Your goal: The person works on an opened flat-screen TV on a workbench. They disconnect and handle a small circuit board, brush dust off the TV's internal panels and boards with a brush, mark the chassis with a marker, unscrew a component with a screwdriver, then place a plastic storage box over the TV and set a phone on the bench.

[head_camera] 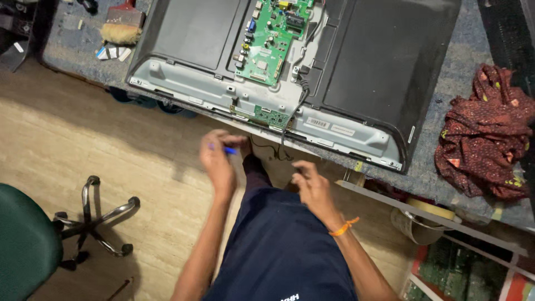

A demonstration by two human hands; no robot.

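Observation:
A flat television (362, 67) lies face down on the workbench with its back cover off, showing a green main circuit board (270, 39) and a small green board (271, 116) at its near edge. A black cable (295, 108) runs between them and hangs over the edge. My left hand (218, 159) is closed around a small blue-tipped tool (228, 150), just below the television's near edge. My right hand (311, 187), with an orange band on its wrist, hovers below the hanging cable with fingers curled and nothing visible in it.
A brush (121, 25) lies on the bench at the top left. A crumpled dark red cloth (485, 134) sits at the right. A green office chair (25, 239) with a chrome base (97, 220) stands on the floor at the left. Shelving with a roll of tape (429, 209) is below right.

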